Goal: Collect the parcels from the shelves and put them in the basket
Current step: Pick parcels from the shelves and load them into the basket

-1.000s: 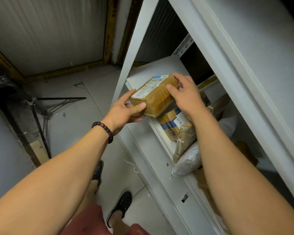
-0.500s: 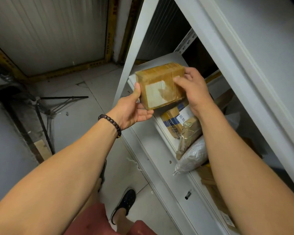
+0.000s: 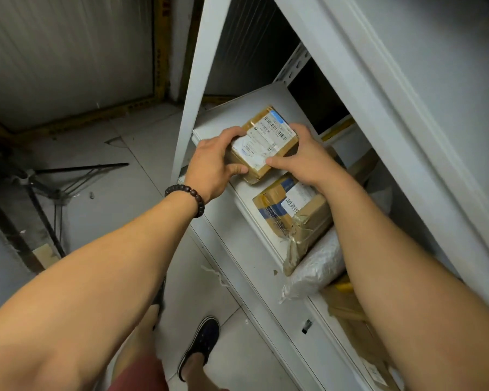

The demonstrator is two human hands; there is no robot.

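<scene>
A small brown taped parcel [image 3: 263, 142] with a white barcode label facing up is held over the front edge of the white metal shelf [image 3: 232, 111]. My left hand [image 3: 212, 165] grips its left side, thumb on the near face. My right hand [image 3: 302, 159] grips its right side with the thumb on the front edge. Below it on the shelf lie a taped cardboard parcel [image 3: 291, 210] with a white label and a grey plastic mailer bag [image 3: 314, 266]. No basket is in view.
A white upright post [image 3: 192, 88] of the rack stands just left of the parcel. More cardboard parcels [image 3: 359, 328] sit on a lower shelf. A dark metal stand [image 3: 54, 187] lies on the tiled floor at left. My feet in dark shoes [image 3: 201, 342] stand by the rack.
Both hands have turned the parcel so that its barcode label faces up, and lowered it slightly towards the shelf edge. My left hand now grips it from the side instead of from beneath.
</scene>
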